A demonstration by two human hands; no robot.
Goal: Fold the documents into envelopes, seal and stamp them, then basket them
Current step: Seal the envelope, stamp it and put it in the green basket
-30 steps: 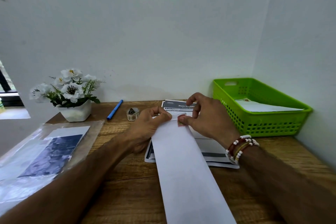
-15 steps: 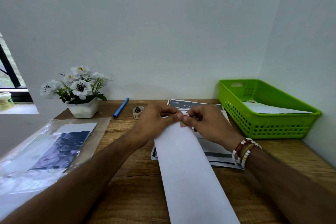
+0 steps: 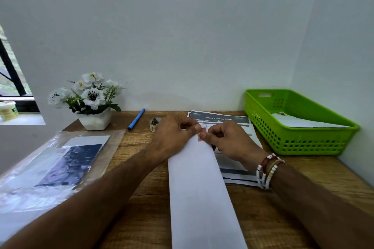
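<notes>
A long white envelope [image 3: 200, 192] lies lengthwise on the wooden desk, its far end between my hands. A small red stamp [image 3: 202, 135] sits at that far end. My left hand [image 3: 174, 137] holds the envelope's far left corner with the thumb on top. My right hand [image 3: 226, 140] pinches the stamp with curled fingers. Printed documents [image 3: 220, 119] lie under the envelope. The green basket [image 3: 261, 115] at the right holds a white envelope [image 3: 303, 122]. A small stamp roll [image 3: 154, 123] stands just left of my left hand.
A blue pen [image 3: 136, 119] and a white flower pot [image 3: 94, 120] stand at the back left. A clear plastic sleeve with papers [image 3: 60, 159] covers the desk's left side. Walls close the back and right.
My hands drew closer together at the envelope's far end; the right hand's fingers curled in over the stamp. The view shifted slightly.
</notes>
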